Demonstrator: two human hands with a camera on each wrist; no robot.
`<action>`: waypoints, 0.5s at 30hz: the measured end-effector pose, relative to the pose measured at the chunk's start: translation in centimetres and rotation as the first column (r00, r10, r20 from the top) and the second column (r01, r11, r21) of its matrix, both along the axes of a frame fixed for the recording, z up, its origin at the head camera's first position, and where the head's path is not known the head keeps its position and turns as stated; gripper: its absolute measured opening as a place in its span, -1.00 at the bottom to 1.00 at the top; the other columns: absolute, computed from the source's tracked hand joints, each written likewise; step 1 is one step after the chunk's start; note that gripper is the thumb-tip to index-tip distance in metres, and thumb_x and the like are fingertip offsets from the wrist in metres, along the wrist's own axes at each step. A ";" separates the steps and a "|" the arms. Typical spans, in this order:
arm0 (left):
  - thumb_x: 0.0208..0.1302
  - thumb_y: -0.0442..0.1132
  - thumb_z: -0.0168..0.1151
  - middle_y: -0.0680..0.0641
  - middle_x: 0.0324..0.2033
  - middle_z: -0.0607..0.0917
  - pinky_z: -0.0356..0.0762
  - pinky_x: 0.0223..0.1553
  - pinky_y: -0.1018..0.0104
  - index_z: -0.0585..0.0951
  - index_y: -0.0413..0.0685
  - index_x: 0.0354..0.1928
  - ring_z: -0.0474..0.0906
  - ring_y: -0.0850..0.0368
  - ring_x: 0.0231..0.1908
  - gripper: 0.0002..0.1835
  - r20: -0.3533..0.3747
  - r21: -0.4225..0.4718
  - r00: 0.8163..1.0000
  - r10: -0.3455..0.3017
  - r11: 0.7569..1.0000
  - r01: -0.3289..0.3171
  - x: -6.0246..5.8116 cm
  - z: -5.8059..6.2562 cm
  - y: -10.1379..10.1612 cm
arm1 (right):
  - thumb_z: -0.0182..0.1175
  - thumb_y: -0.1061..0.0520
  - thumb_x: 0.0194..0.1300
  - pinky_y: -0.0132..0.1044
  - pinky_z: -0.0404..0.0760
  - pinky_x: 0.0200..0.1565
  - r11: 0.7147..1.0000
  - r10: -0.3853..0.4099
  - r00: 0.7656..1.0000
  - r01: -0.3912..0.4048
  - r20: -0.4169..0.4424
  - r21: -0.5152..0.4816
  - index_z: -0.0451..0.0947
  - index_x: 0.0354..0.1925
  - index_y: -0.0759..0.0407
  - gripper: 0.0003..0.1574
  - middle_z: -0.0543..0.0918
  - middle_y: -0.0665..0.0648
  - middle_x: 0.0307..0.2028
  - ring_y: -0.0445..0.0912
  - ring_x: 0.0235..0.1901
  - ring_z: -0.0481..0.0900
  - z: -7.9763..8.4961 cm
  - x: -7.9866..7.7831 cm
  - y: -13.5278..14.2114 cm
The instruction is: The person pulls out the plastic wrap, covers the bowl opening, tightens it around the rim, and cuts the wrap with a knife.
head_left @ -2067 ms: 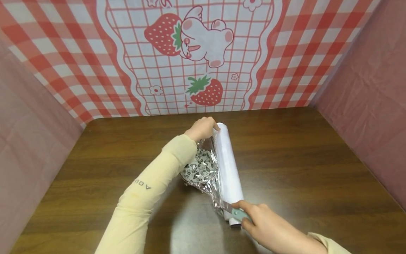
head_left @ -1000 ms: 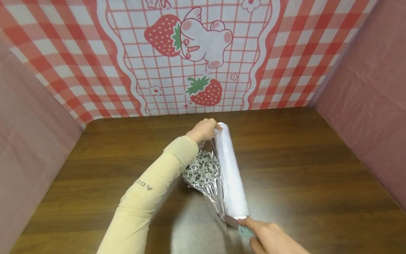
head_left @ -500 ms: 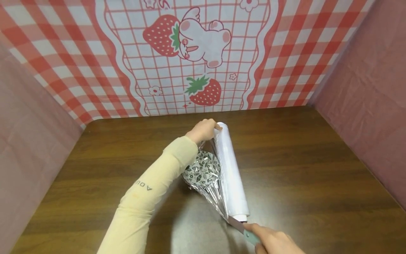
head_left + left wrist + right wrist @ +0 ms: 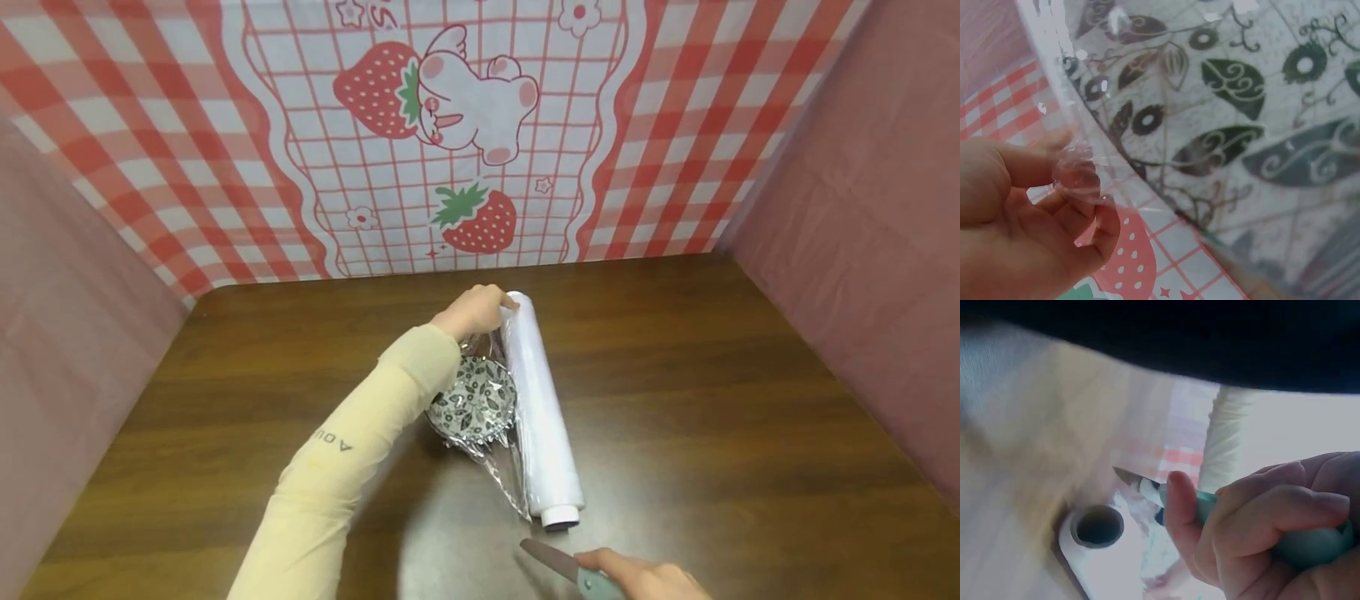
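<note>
Head view: left hand (image 4: 474, 312), fingers pinch film (image 4: 504, 471) at 12 o'clock of dish (image 4: 474, 404); right hand (image 4: 654, 579), fingers curled round knife (image 4: 557, 561), 6 o'clock of roll (image 4: 543, 417).

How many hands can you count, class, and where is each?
2. The left hand holds plastic wrap by the far end of the roll; the right hand grips a green-handled knife near its other end.

A checked backdrop (image 4: 468, 137) hangs; pink cloths (image 4: 862, 225) flank it.
</note>
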State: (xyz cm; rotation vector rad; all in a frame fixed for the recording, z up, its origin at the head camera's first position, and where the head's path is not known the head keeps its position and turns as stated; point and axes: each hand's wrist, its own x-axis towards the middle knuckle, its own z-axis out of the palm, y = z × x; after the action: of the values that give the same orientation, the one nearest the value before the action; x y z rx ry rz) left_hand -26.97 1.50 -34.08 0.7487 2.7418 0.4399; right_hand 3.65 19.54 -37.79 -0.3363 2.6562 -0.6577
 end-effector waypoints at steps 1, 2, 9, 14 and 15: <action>0.08 -0.50 -0.09 -0.05 0.19 0.43 0.43 -0.19 0.29 0.49 0.10 0.15 0.41 0.03 -0.02 -0.42 0.014 -0.001 1.000 -0.008 1.000 0.008 0.0 0.0 0.0 | 0.22 -0.09 0.07 -0.41 0.34 -0.56 1.000 0.013 1.000 -0.013 -0.028 -0.021 0.43 0.05 -0.09 -0.47 0.61 -0.09 -0.46 -0.38 -0.58 0.37 0.2 0.0 0.1; 0.08 -0.50 -0.09 -0.06 0.19 0.43 0.42 -0.20 0.30 0.48 0.09 0.16 0.41 0.02 -0.03 -0.42 0.018 -0.004 1.000 -0.017 1.000 0.017 -0.1 0.0 0.0 | 0.21 -0.02 0.09 -0.42 0.33 -0.58 0.999 0.022 0.998 -0.025 -0.064 -0.046 0.42 0.05 -0.08 -0.50 0.59 -0.11 -0.49 -0.39 -0.60 0.36 0.3 -0.1 0.2; 0.13 -0.44 -0.10 -0.07 0.18 0.44 0.34 0.10 0.25 0.49 0.05 0.15 0.36 0.04 0.12 -0.48 0.014 -0.035 0.999 -0.049 0.998 0.049 -0.3 0.4 -0.2 | 0.23 0.25 0.00 -0.46 0.33 -0.56 0.994 0.003 0.876 -0.054 -0.482 -0.091 0.43 0.05 -0.03 -0.42 0.57 -0.15 -0.35 -0.45 -0.53 0.32 2.0 -1.4 0.9; 0.13 -0.44 -0.10 -0.08 0.18 0.45 0.34 0.13 0.24 0.47 0.00 0.17 0.38 0.04 0.12 -0.48 -0.013 -0.012 0.998 -0.067 0.998 0.067 -0.2 0.6 -0.4 | 0.18 0.21 0.15 -0.24 0.55 -0.39 0.986 -0.165 0.848 0.125 -0.504 -0.114 0.40 0.10 -0.09 -0.47 0.63 -0.06 -0.19 -0.24 -0.29 0.56 4.4 -2.8 1.1; 0.13 -0.44 -0.09 -0.08 0.17 0.46 0.33 0.15 0.24 0.46 -0.01 0.17 0.38 0.04 0.13 -0.48 -0.023 -0.011 0.997 -0.069 0.998 0.069 -0.2 0.7 -0.4 | 0.14 0.21 0.20 -0.22 0.55 -0.41 0.980 -0.199 0.840 0.159 -0.505 -0.121 0.38 0.12 -0.07 -0.49 0.64 -0.02 -0.18 -0.20 -0.30 0.57 4.7 -3.2 1.2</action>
State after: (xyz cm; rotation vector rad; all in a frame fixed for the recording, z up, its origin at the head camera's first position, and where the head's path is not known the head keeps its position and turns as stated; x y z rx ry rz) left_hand -27.14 1.13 -33.41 0.8485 2.7273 0.4046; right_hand 0.50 20.79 -33.10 -0.3215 3.2145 -0.8218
